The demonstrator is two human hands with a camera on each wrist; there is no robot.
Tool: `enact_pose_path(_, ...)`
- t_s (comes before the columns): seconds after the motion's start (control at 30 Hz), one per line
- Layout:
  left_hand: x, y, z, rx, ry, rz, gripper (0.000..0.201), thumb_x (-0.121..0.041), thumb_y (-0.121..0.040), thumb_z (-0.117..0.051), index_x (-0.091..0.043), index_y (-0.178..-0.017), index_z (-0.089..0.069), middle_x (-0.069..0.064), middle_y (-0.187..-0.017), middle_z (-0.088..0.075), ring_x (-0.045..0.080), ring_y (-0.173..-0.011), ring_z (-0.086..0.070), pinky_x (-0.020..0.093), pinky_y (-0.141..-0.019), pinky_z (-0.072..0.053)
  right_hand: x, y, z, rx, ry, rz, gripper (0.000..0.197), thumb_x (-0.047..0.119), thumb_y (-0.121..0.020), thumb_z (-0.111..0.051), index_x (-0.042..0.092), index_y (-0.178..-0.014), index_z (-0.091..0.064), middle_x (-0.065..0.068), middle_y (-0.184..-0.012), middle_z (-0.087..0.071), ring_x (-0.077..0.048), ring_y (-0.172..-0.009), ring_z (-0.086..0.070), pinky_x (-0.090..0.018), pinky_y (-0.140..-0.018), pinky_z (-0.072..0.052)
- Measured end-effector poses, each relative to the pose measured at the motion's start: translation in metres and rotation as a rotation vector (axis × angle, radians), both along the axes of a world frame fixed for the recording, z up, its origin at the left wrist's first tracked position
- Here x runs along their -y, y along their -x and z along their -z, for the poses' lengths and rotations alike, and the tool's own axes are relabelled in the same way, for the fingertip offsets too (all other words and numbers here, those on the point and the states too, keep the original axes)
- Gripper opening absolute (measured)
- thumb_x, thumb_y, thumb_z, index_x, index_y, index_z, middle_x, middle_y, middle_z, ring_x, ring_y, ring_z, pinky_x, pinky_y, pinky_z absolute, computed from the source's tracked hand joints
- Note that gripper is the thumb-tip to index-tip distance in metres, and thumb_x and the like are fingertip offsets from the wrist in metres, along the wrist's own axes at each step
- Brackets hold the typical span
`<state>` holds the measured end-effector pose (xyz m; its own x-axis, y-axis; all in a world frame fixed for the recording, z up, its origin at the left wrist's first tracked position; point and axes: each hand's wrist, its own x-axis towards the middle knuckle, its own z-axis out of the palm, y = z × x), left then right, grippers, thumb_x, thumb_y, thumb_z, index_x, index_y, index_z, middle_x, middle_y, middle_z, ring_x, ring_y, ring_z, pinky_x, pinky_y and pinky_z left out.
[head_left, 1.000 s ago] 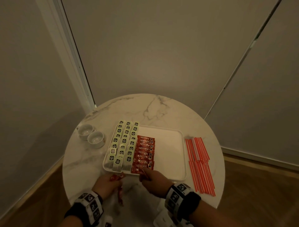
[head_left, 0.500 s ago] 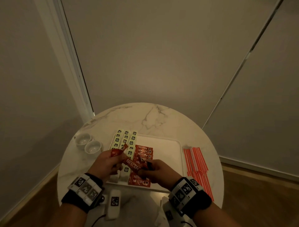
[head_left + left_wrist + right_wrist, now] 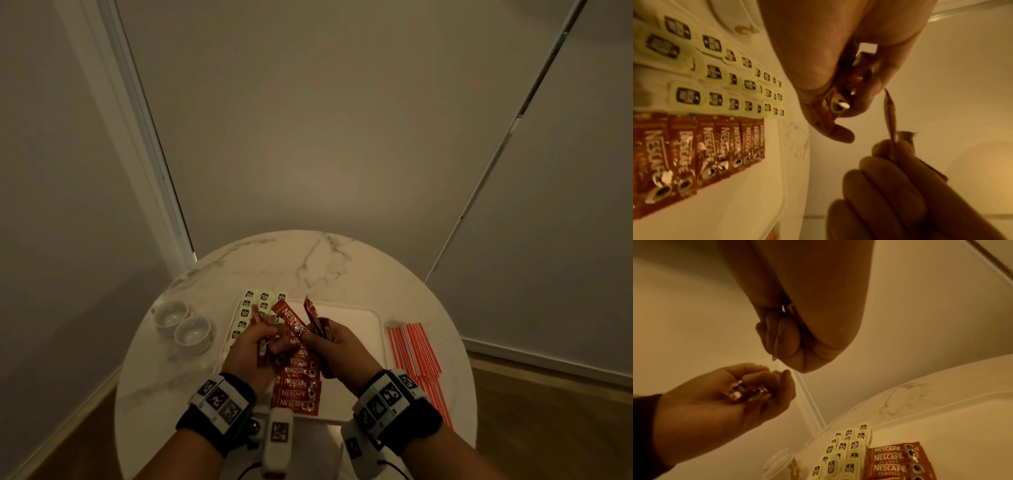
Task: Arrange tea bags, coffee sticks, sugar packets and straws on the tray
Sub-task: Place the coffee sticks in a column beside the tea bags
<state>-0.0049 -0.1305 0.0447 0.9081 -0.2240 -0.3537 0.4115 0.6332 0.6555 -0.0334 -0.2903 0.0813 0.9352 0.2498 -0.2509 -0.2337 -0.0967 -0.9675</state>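
A white tray [image 3: 356,342] holds rows of pale tea bags [image 3: 255,303] on its left side and a column of red coffee sticks [image 3: 298,387] beside them. Both hands hover above the tray. My left hand [image 3: 253,346] grips a small bunch of coffee sticks [image 3: 830,104]. My right hand [image 3: 329,342] pinches one coffee stick [image 3: 291,317] that points up and left, and holds more sticks [image 3: 315,317] behind it. In the left wrist view that stick [image 3: 891,113] shows edge-on between the right fingers [image 3: 890,178]. Red-and-white straws [image 3: 414,356] lie on the table right of the tray.
Two small white cups [image 3: 181,323] stand left of the tray on the round marble table [image 3: 308,260]. The table sits in a corner between pale walls. Wooden floor shows around it. The tray's right half is bare.
Both hands have lifted from the tray's near edge to above its middle with coffee sticks. The right hand now holds sticks drawn away from the left hand's bunch.
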Motion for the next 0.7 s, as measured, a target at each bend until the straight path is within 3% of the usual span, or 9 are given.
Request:
enact_pose_path(0.07, 0.009, 0.002, -0.009, 0.013, 0.001, 0.014, 0.014, -0.019, -0.087, -0.053, -0.012, -0.076, -0.057, 0.0, -0.057, -0.053, 0.012, -0.045, -0.048, 0.028, -0.06, -0.045, -0.003, -0.002, -0.001, 0.025, 0.044, -0.009, 0.013, 0.011, -0.098, -0.05, 0.016, -0.087, -0.054, 0.012, -0.058, -0.063, 0.005, -0.044, -0.053, -0.009, -0.045, -0.039)
enact_pose_path(0.13, 0.018, 0.001, -0.011, 0.044, -0.089, 0.025, 0.025, -0.035, -0.082, -0.065, -0.011, -0.075, -0.064, 0.007, -0.063, -0.061, 0.017, -0.053, -0.058, 0.028, -0.058, -0.05, -0.006, -0.005, 0.004, 0.09, 0.181, -0.019, 0.009, 0.013, -0.097, -0.051, 0.014, -0.093, -0.058, 0.006, -0.078, -0.071, 0.004, -0.052, -0.058, -0.012, -0.05, -0.044)
enact_pose_path(0.23, 0.025, -0.003, -0.009, 0.081, -0.244, 0.013, 0.022, -0.03, -0.068, -0.077, -0.012, -0.071, -0.064, 0.007, -0.066, -0.061, 0.019, -0.058, -0.06, 0.031, -0.059, -0.048, -0.006, -0.011, 0.015, 0.266, 0.566, -0.056, 0.013, 0.017, -0.095, -0.05, 0.011, -0.104, -0.057, -0.008, -0.098, -0.068, -0.018, -0.083, -0.065, -0.038, -0.075, -0.053)
enact_pose_path(0.33, 0.025, -0.008, -0.004, -0.008, -0.236, -0.046, 0.02, -0.031, -0.069, -0.076, -0.015, -0.076, -0.067, 0.009, -0.074, -0.064, 0.025, -0.069, -0.064, 0.038, -0.071, -0.05, -0.005, -0.009, 0.018, 0.426, 0.862, -0.058, 0.016, 0.026, -0.098, -0.045, 0.015, -0.106, -0.053, -0.006, -0.094, -0.066, -0.026, -0.083, -0.062, -0.039, -0.072, -0.049)
enact_pose_path(0.43, 0.018, -0.016, 0.011, -0.011, -0.194, -0.07, 0.038, -0.063, -0.062, -0.074, -0.033, -0.085, -0.07, 0.004, -0.094, -0.067, 0.036, -0.097, -0.064, 0.054, -0.094, -0.048, -0.004, -0.006, 0.017, 0.514, 0.96, -0.03, 0.019, 0.029, -0.099, -0.04, 0.02, -0.108, -0.054, 0.0, -0.097, -0.066, -0.022, -0.083, -0.062, -0.038, -0.072, -0.051)
enact_pose_path(0.47, 0.016, -0.015, 0.008, -0.009, -0.204, -0.047, 0.039, -0.068, -0.061, -0.072, -0.037, -0.085, -0.07, 0.002, -0.096, -0.066, 0.036, -0.099, -0.063, 0.058, -0.096, -0.046, -0.003, -0.005, 0.015, 0.518, 0.934, -0.039, 0.02, 0.029, -0.098, -0.042, 0.022, -0.111, -0.056, 0.002, -0.099, -0.067, -0.02, -0.084, -0.063, -0.037, -0.074, -0.051)
enact_pose_path(0.5, 0.016, -0.012, 0.0, 0.017, -0.232, -0.055, 0.033, -0.062, -0.066, -0.071, -0.034, -0.084, -0.07, 0.002, -0.093, -0.066, 0.033, -0.094, -0.063, 0.058, -0.092, -0.048, -0.003, -0.003, 0.012, 0.505, 0.859, -0.042, 0.021, 0.03, -0.097, -0.046, 0.023, -0.113, -0.058, 0.003, -0.1, -0.067, -0.017, -0.086, -0.063, -0.035, -0.076, -0.052)
enact_pose_path(0.6, 0.018, -0.009, -0.018, 0.078, -0.283, -0.038, 0.015, -0.027, -0.086, -0.064, -0.012, -0.088, -0.067, 0.008, -0.076, -0.065, 0.023, -0.071, -0.066, 0.039, -0.063, -0.055, -0.004, 0.003, 0.0, 0.326, 0.429, 0.041, 0.018, 0.031, -0.094, -0.056, 0.021, -0.107, -0.064, 0.008, -0.088, -0.069, -0.001, -0.075, -0.064, -0.02, -0.067, -0.052)
enact_pose_path(0.7, 0.017, -0.011, -0.024, 0.122, -0.274, -0.007, 0.021, -0.023, -0.089, -0.06, -0.008, -0.101, -0.071, 0.015, -0.087, -0.066, 0.027, -0.08, -0.066, 0.039, -0.068, -0.057, -0.002, 0.003, -0.011, 0.139, 0.116, 0.146, 0.017, 0.02, -0.095, -0.056, 0.01, -0.083, -0.065, 0.008, -0.061, -0.06, 0.004, -0.047, -0.054, -0.008, -0.047, -0.039)
